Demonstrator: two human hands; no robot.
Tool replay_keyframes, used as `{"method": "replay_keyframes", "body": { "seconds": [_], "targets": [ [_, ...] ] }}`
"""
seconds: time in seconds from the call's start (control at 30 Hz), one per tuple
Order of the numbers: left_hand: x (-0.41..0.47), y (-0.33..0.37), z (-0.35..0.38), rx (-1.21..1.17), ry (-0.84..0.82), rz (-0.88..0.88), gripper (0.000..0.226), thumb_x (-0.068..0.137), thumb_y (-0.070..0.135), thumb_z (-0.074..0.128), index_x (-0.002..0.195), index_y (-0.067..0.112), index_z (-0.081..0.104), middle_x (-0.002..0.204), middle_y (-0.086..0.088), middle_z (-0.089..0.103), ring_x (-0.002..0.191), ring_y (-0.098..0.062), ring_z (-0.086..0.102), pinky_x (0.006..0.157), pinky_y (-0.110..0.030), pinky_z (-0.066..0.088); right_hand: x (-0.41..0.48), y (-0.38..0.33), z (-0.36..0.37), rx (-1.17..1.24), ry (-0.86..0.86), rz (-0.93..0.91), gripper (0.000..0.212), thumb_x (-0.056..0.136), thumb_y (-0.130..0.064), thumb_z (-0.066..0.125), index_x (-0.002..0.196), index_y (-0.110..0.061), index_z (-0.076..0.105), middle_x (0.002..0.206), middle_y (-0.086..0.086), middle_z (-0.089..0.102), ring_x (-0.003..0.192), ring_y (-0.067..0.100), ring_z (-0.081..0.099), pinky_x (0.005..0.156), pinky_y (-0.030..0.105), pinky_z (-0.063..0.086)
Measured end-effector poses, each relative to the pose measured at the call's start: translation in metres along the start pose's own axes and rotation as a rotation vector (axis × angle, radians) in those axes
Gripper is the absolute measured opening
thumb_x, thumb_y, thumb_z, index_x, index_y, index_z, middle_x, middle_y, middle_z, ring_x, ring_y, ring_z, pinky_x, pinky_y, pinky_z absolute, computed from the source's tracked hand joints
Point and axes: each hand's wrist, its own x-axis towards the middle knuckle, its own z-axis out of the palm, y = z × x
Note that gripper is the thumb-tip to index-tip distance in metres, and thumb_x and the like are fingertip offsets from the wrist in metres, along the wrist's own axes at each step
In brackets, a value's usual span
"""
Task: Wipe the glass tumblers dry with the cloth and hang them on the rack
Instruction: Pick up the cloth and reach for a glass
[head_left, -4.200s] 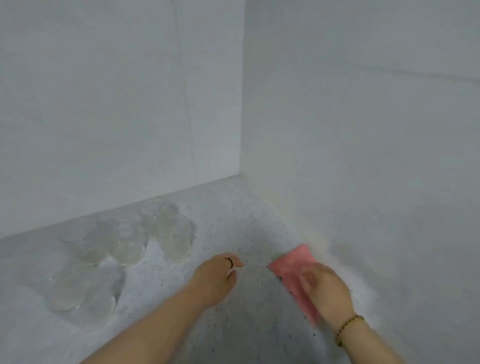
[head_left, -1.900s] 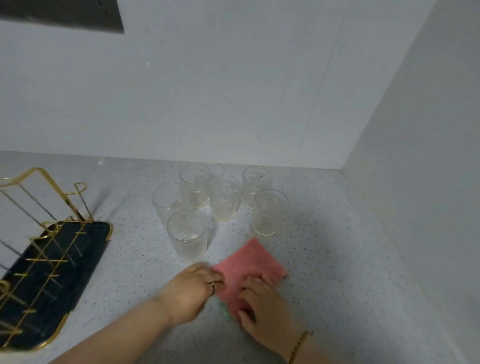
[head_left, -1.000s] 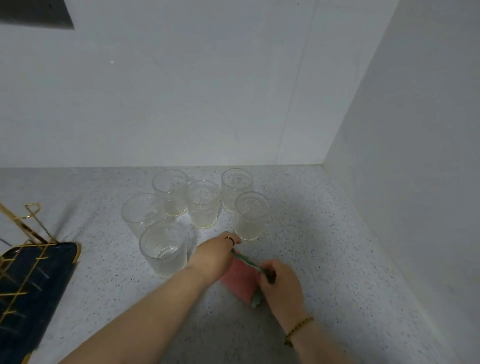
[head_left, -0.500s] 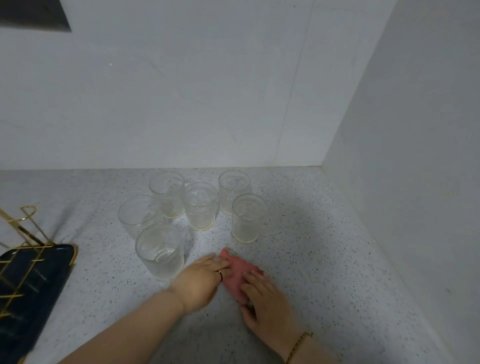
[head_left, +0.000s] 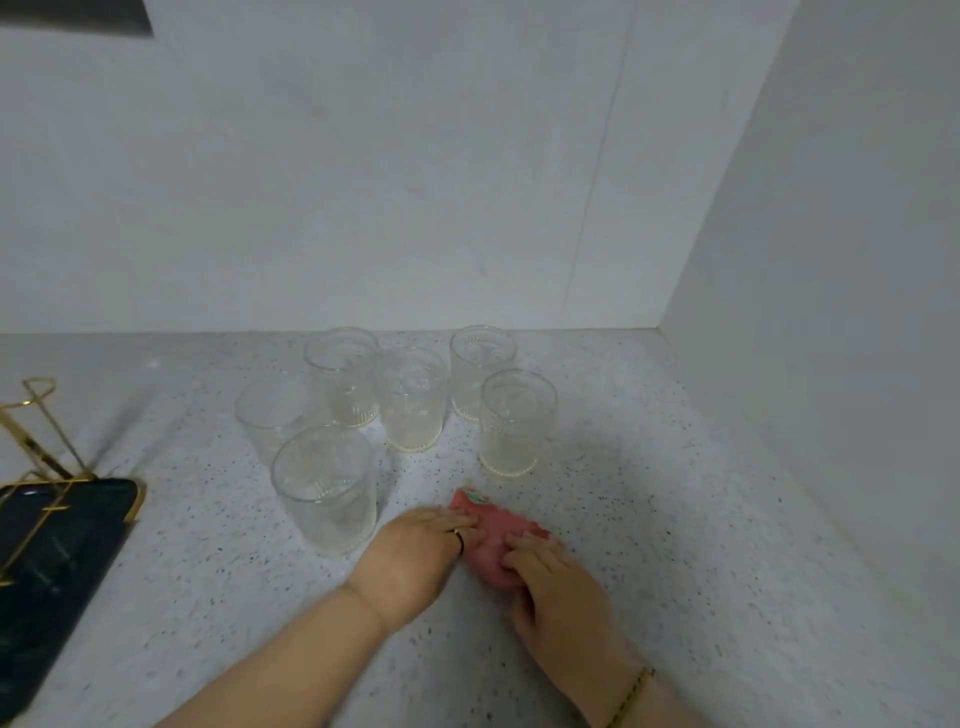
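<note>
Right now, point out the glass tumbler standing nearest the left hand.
The front-left glass tumbler, the one closest to the camera, stands just left of the left hand. The other five sit farther back from that hand.

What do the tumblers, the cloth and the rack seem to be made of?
Tumblers: clear glass, ribbed; the counter shows through them.
Cloth: soft pink fabric, matte, lying in folds.
Rack: probably metal wire, with a shiny gold finish.
Its tray: dark and glossy; material unclear.

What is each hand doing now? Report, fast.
Left hand: open, fingers resting on the pink cloth.
Right hand: open, fingers pressing the cloth.
</note>
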Motion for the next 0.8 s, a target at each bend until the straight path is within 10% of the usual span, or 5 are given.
{"method": "replay_keyframes", "body": {
  "seconds": [0.17,0.57,0.67,0.8],
  "targets": [
    [-0.003,0.002,0.0,-0.03,-0.005,-0.097,0.045,0.09,0.008,0.04,0.131,0.026,0.047,0.13,0.001,0.055,0.117,-0.017,0.051,0.094,-0.023,0.035,-0.001,-0.003,0.002,-0.074,0.048,-0.004,0.027,0.06,-0.041,0.037,0.069,-0.032,0.06,0.069,-0.018,0.063,0.064,-0.003,0.06,0.063,0.009,0.048],
    [-0.032,0.019,0.009,-0.286,0.075,-0.19,0.036,0.092,0.018,0.046,0.128,0.015,0.052,0.138,-0.003,0.049,0.13,-0.018,0.039,0.102,-0.014,0.022,0.003,-0.019,0.002,-0.336,0.082,-0.153,0.023,0.056,-0.043,0.052,0.046,-0.023,0.055,0.048,-0.007,0.049,0.045,0.01,0.05,0.042,0.019,0.039],
    [-0.044,0.023,0.008,-0.404,0.164,-0.227,0.037,0.093,0.016,0.047,0.13,0.014,0.05,0.14,0.001,0.045,0.131,-0.012,0.036,0.097,-0.004,0.015,0.005,-0.018,0.004,-0.305,0.084,-0.199,0.027,0.051,-0.035,0.077,0.057,-0.016,0.06,0.059,-0.002,0.056,0.056,0.014,0.056,0.049,0.019,0.043],
    [-0.065,0.026,-0.001,-0.597,0.369,-0.426,0.029,0.09,0.014,0.053,0.118,0.017,0.059,0.117,0.007,0.059,0.107,-0.003,0.05,0.088,-0.004,0.029,0.009,-0.018,0.0,-0.207,-0.019,-0.206,0.039,0.086,-0.035,0.048,0.118,-0.012,0.049,0.108,0.008,0.053,0.097,0.024,0.051,0.07,0.027,0.035]
  ]
}}
